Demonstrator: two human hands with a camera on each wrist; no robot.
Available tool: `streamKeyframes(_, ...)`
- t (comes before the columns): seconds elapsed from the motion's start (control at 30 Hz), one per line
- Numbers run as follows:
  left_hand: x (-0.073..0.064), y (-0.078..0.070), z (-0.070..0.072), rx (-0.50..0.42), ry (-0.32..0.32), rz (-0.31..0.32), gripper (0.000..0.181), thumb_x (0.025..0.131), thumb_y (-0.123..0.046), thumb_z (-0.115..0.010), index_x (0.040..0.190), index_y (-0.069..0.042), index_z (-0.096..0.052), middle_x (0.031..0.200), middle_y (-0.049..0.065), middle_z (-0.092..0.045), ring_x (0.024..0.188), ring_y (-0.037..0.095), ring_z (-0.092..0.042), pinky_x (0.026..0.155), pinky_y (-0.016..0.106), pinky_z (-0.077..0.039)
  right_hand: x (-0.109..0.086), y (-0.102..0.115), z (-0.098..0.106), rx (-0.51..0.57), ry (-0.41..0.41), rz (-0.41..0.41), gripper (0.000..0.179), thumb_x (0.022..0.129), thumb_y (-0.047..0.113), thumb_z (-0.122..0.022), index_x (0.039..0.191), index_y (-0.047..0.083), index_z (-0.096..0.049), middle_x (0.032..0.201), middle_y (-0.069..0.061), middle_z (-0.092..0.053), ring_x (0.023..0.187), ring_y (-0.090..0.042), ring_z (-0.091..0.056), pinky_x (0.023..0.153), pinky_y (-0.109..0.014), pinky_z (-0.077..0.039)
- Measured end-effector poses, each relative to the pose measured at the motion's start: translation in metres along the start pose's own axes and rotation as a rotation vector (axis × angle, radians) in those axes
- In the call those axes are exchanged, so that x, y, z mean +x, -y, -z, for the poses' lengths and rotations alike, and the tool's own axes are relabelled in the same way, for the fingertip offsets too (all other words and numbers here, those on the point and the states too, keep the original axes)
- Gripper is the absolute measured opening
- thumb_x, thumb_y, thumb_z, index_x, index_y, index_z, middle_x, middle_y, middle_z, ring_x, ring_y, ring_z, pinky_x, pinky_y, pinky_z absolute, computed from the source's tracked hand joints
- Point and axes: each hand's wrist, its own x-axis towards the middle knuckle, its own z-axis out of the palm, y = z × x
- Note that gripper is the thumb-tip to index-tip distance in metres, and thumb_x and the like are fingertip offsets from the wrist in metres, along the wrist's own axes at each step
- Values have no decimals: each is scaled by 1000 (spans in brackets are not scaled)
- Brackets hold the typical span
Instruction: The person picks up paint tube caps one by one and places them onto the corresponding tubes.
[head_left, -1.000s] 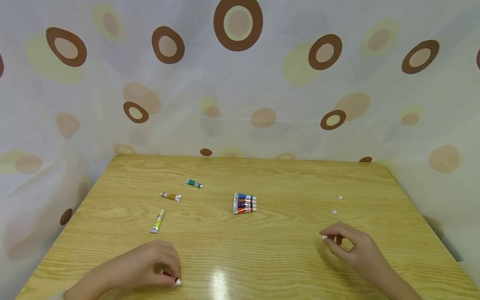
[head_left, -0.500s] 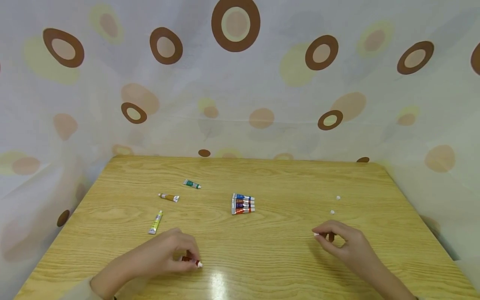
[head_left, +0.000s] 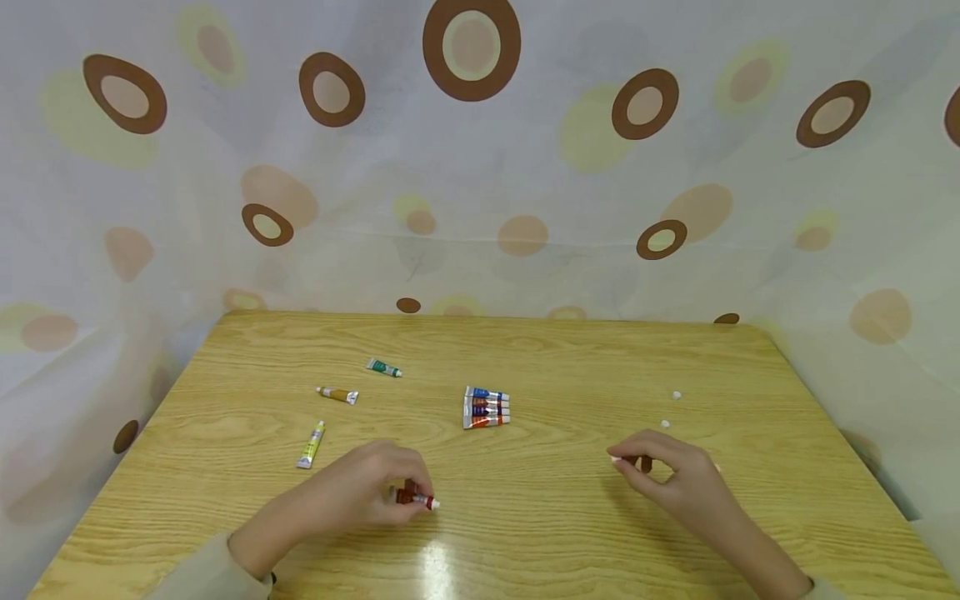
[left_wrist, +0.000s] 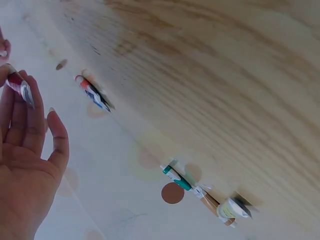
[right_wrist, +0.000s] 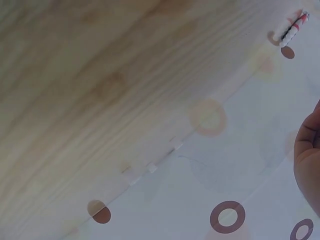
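Note:
My left hand (head_left: 375, 482) pinches a dark red paint tube (head_left: 406, 497) between thumb and fingers, its white tip pointing right. In the left wrist view, the red and silver tube (left_wrist: 21, 89) shows at the fingertips of that hand. Over the right half of the table, my right hand (head_left: 693, 479) pinches a small white piece (head_left: 615, 458) that looks like a cap, mostly hidden by the fingertips. Two small white caps (head_left: 665, 424) lie beyond this hand. Only part of the right hand (right_wrist: 307, 160) enters the right wrist view.
Several paint tubes (head_left: 486, 421) lie side by side mid-table, caps to the right. On the left, a green tube (head_left: 385, 367), an ochre tube (head_left: 337, 395) and a yellow tube (head_left: 311, 445) lie apart. A patterned curtain (head_left: 480, 183) surrounds the wooden table (head_left: 570, 358).
My left hand has carried the red tube right and away from me, toward the table's middle. My right hand has shifted left with the white piece, so the hands are closer together.

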Motion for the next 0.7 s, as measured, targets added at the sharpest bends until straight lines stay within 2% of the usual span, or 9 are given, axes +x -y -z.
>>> streamKeyframes(0.23, 19, 1, -2, 3, -24, 15, 10, 91, -10, -78, 92, -20, -75, 89, -12, -70, 74, -5, -55, 65, 14, -53, 7, 3, -8, 29, 0, -6, 37, 77, -10, -82, 98, 21, -77, 88, 8, -74, 75, 3, -58, 66, -10, -48)
streamKeyframes(0.53, 46, -4, -5, 45, -77, -21, 9, 92, -11, -76, 95, -19, -75, 90, -8, -72, 74, -3, -55, 67, 14, -51, 18, 14, -19, 69, 52, -68, 30, 83, -3, -81, 97, 23, -76, 87, 10, -73, 74, 2, -57, 65, -14, -50)
streamKeyframes(0.7, 60, -8, -7, 96, -107, -37, 8, 92, -11, -75, 94, -18, -75, 87, -9, -70, 74, -2, -54, 68, 12, -48, 24, 19, -26, 111, 48, -37, 30, 82, -5, -81, 97, 22, -76, 87, 7, -74, 74, 0, -58, 66, -14, -50)
